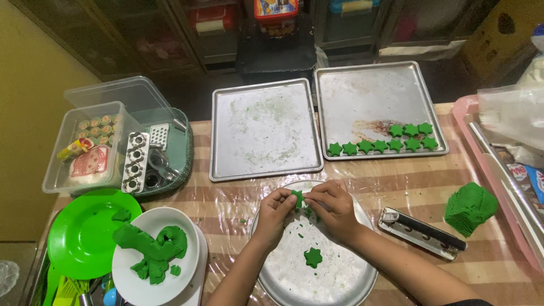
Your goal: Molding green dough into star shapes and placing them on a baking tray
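My left hand (pixel 273 212) and my right hand (pixel 334 207) meet over a round metal plate (pixel 334 283), both pinching a small piece of green dough (pixel 298 197). One green star-shaped dough piece (pixel 312 257) lies on the plate below my hands, among small green crumbs. The right baking tray (pixel 368 96) holds several green stars (pixel 385 144) in rows along its near edge. The left baking tray (pixel 263 127) carries only faint green smears.
A white plate (pixel 187 266) of green dough scraps sits at the near left, beside a bright green plate (pixel 79 238). A dough block (pixel 470 207) and a metal cutter bar (pixel 422 232) lie to the right. Clear plastic box (pixel 90 144) and teal basket (pixel 181 164) stand left.
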